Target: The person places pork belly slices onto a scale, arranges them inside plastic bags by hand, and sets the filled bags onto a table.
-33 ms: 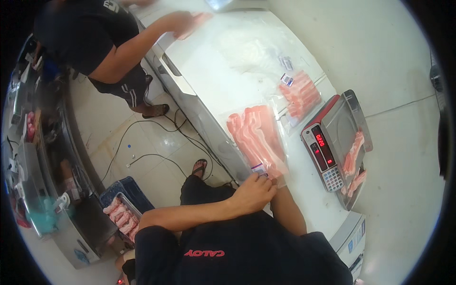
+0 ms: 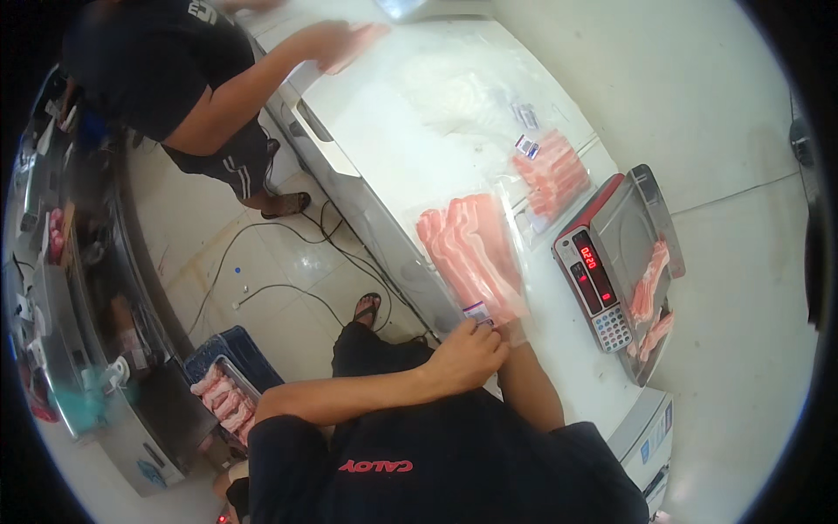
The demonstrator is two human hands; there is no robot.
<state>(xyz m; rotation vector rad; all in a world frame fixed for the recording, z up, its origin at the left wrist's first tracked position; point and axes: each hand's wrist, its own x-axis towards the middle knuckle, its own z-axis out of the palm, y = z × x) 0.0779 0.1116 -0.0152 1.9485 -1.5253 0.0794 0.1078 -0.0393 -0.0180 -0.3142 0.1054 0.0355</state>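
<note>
A clear plastic bag of sliced pork belly lies on the white worktop in front of me. A small white and purple label is at its near end. My left hand reaches across from the left, fingers curled and closed on the bag's near end beside the label. My right hand is at the same end, under the loose plastic. Its fingers are mostly hidden behind my left hand and the bag, so their grip does not show. Farther back lies a second bag of pork slices with another label.
To the right a red and grey digital scale carries loose pork strips. A co-worker stands at the far left, holding a piece of meat. Cables cross the floor near a tray of meat.
</note>
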